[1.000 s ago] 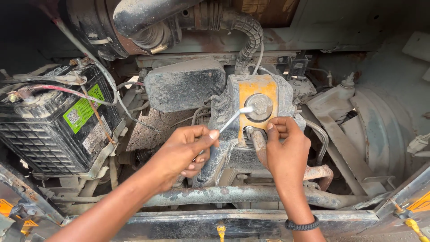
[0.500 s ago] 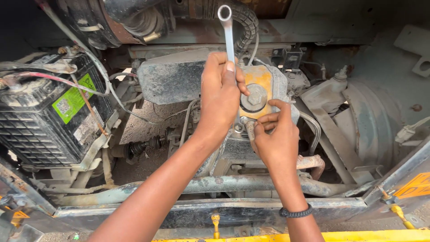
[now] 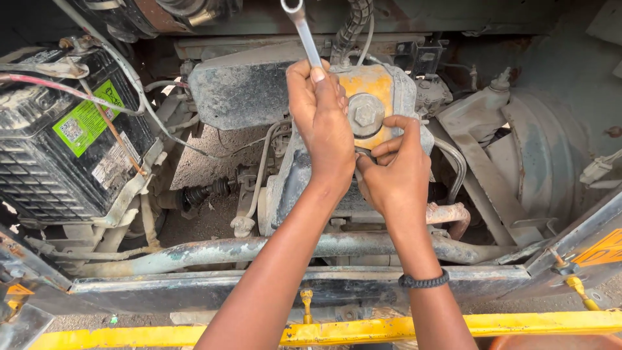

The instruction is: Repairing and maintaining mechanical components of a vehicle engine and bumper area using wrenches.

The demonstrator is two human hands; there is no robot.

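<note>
A black battery (image 3: 61, 139) sits far left. The left hand (image 3: 322, 123) is clamped around a silver spanner (image 3: 303, 29), its ring end pointing up. The right hand (image 3: 395, 172), fingers curled together, grips something hidden just below the orange housing's (image 3: 376, 84) big bolt (image 3: 366, 115).

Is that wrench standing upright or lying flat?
Nearly upright. The wrench rises from the left hand, which grips its lower part, ring end at top, tilted slightly leftward.
</note>
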